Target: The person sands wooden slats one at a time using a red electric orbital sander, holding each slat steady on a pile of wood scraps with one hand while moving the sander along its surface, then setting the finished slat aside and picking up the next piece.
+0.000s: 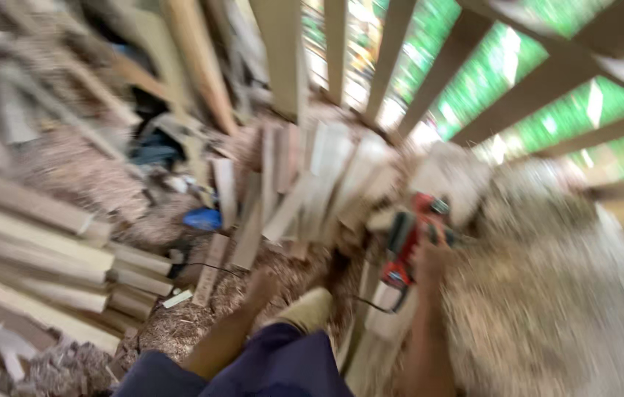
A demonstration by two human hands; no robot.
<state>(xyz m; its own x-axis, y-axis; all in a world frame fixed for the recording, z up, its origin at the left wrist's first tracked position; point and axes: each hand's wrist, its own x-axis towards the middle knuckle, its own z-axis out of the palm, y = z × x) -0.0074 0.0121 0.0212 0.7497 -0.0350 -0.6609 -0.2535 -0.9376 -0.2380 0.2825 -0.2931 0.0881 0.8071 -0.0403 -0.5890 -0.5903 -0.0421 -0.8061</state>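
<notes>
power tool [409, 246]: red and black, blurred | pose: upright-ish, tilted, gripped from below | place: over pale wooden slat [382, 323], just beside the fanned heap of cut slats [319, 184], on sawdust

Pale sawn wooden planks stacked lengthwise [40, 257] at left; short cut wooden boards leaning in a fan [312, 184] at centre; heaped wood shavings [77, 169]; small blue object [202, 218]; slatted timber wall [400, 66] above, green foliage beyond.

Motion blur smears the hands' grip on the red power tool [409, 246] and the stacked wood slats [40, 257].
</notes>
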